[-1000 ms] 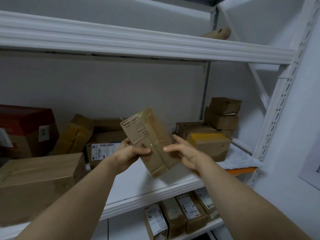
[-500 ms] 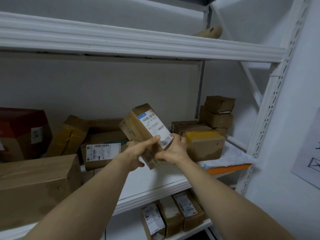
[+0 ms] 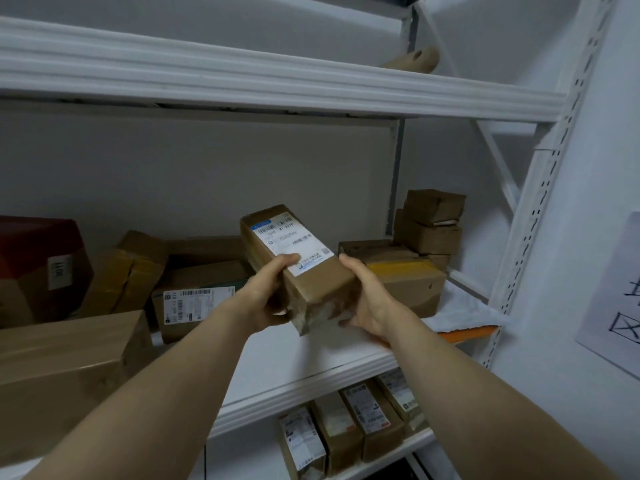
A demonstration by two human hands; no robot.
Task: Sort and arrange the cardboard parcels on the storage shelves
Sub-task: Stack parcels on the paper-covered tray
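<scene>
I hold a long brown cardboard parcel point(image 3: 311, 282) above the middle shelf point(image 3: 311, 362), its white shipping label facing up. My left hand point(image 3: 268, 292) grips its left side, thumb on the label. My right hand point(image 3: 363, 296) grips its right side and near end. On the shelf behind it lie several parcels: a labelled box point(image 3: 197, 306), a tilted brown box point(image 3: 128, 271), a large box point(image 3: 65, 362) at front left, a yellow-taped box point(image 3: 405, 285) and small stacked boxes point(image 3: 429, 223) at the right.
A red box point(image 3: 38, 265) sits at far left. A white bag on an orange sheet point(image 3: 460, 313) lies at the shelf's right end. Several labelled parcels point(image 3: 346, 431) stand on the lower shelf. The upper shelf point(image 3: 277, 84) and a perforated upright point(image 3: 540, 209) bound the space.
The parcel has been turned over from its bare taped side to label-up and now lies flatter between both hands. The view has shifted slightly right.
</scene>
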